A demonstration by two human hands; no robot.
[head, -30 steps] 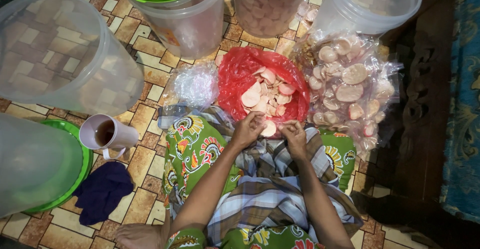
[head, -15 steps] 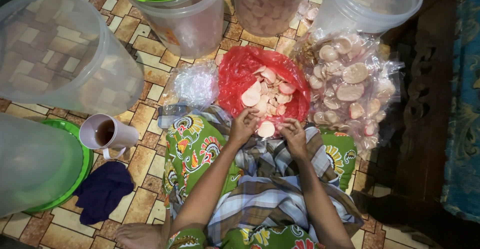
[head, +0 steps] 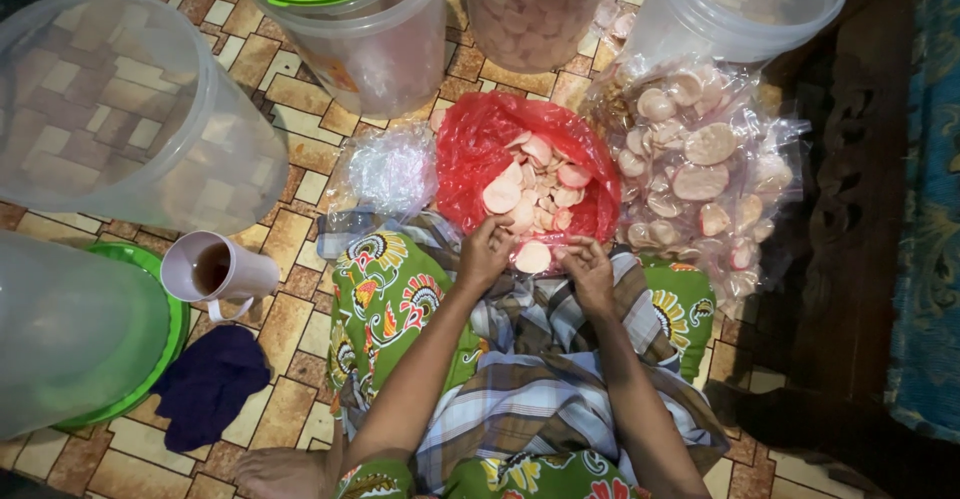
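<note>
Red plastic makes the bag (head: 480, 149) that lies open on the floor, just past the person's knees. It is full of flat, round pink and white crackers (head: 540, 184).

One cracker (head: 532, 257) has come out of the pile. A second ago both hands were up at the bag's near edge with the disc tucked tight between them. Now the hands have slid a little toward the lap, and the disc sits plainly in the gap between them, at the 6 o'clock edge of the bag. So one piece has been picked away from the rest.

The left hand (head: 487, 251) is at 9 o'clock from that cracker. Its fingers are curled in, narrow, with the tips right by the cracker's edge. The right hand (head: 590, 274) is at 3 o'clock from it, also curled and narrow, fingertips pointing at the disc. I cannot tell if either hand really pinches it or only touches it.

At 3 o'clock from the red bag is a clear bag of crackers (head: 700, 169). At 9 o'clock is a crumpled clear bag (head: 385, 174). Big see-through tubs (head: 130, 119) stand around at 10 to 1 o'clock. A pink cup (head: 215, 271) with dark drink lies at 8 o'clock, near a dark cloth (head: 210, 384).
</note>
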